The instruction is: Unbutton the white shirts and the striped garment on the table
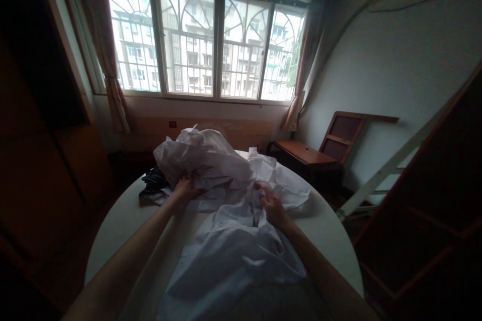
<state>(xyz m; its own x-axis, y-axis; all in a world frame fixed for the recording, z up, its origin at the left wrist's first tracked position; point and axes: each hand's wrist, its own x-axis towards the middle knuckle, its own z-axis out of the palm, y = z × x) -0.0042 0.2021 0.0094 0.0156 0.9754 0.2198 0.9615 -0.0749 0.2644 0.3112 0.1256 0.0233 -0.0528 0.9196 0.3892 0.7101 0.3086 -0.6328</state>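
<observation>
A heap of crumpled white garments (211, 160) lies on a round white table (120, 220). A white shirt (233, 256) is spread toward me over the near half of the table. My left hand (185, 186) reaches into the lower left of the heap and grips the white cloth there. My right hand (271, 206) pinches a fold of the white shirt at its far end, beside the heap. A dark garment (152, 180) lies at the heap's left edge.
A barred window (203, 45) with curtains fills the far wall. A wooden desk (301, 153) with a raised lid stands at the right. A white ladder (391, 165) leans at the right. Dark wooden furniture (41, 125) stands along the left.
</observation>
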